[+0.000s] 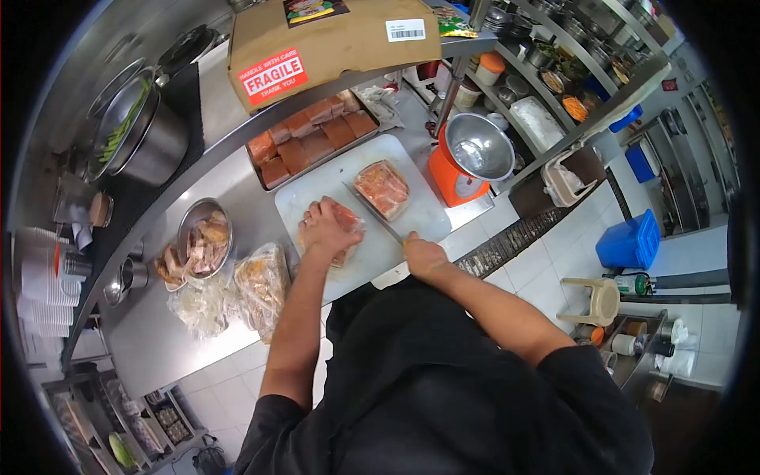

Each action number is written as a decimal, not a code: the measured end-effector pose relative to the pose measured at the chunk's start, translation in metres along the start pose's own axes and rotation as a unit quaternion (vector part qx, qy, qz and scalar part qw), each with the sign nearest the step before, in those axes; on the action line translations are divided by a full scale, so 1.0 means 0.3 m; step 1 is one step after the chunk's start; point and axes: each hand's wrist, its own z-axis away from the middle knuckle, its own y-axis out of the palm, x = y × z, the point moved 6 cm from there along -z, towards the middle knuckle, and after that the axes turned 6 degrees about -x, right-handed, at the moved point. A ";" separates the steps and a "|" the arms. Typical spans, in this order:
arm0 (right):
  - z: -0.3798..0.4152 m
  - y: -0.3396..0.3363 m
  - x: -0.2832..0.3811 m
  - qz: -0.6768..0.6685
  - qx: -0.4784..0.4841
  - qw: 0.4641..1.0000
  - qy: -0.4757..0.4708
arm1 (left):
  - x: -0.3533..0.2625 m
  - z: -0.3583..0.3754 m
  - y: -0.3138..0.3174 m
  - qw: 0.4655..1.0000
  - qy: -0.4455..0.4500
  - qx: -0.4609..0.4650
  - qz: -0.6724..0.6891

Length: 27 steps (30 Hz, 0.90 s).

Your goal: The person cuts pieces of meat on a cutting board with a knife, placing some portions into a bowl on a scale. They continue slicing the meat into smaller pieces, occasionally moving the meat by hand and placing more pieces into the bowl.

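Note:
My left hand [323, 231] lies over a slab of raw meat [345, 215] on the white cutting board [305, 190], its fingers and thumb gripping the slab and covering much of it. In my right hand [424, 256] is the handle of a knife [382, 221]. The blade points away to the upper left, between the two pieces of meat. Another block of raw meat [381, 190] rests on the board just beyond the blade. Part of the knife handle is hidden inside my right fist.
A metal tray of meat blocks [317, 149] stands behind the board. Left are a bowl of meat pieces [204, 237] and bagged meat [262, 286]. An orange scale [457, 184] with a steel bowl [480, 147] stands right. A cardboard box [340, 47] sits on the shelf above.

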 end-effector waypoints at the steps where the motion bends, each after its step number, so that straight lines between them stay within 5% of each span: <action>1: 0.057 -0.044 -0.011 0.022 0.003 1.000 -0.006 | 0.025 0.002 -0.020 1.000 -0.002 -0.004 0.006; 5: 0.268 -0.229 0.009 0.046 -0.018 0.999 -0.018 | 0.169 -0.028 -0.074 0.999 0.007 -0.035 -0.030; 11: 0.225 -0.275 -0.250 0.040 -0.117 0.990 0.064 | -0.003 -0.017 -0.107 0.977 0.118 -0.158 -0.079; 13: 0.198 -0.262 -0.260 0.056 -0.098 0.992 0.051 | -0.141 -0.041 -0.113 0.993 0.093 -0.077 -0.021; 15: 0.241 -0.239 -0.248 0.039 -0.088 0.995 0.033 | -0.220 -0.093 -0.060 0.993 -0.041 0.000 0.107; 18: 0.331 -0.226 -0.255 0.023 -0.081 0.996 0.016 | -0.288 -0.168 0.034 0.989 -0.071 0.004 0.131; 21: 0.437 -0.234 -0.271 0.015 -0.053 0.998 0.008 | -0.348 -0.139 0.026 0.999 0.002 -0.032 0.031; 24: 0.557 -0.253 -0.322 0.010 -0.032 0.999 0.030 | -0.331 -0.140 0.053 0.982 0.186 0.030 0.028; 27: 0.629 -0.223 -0.402 -0.041 -0.032 0.997 0.053 | -0.270 -0.090 0.059 0.953 0.255 0.054 0.153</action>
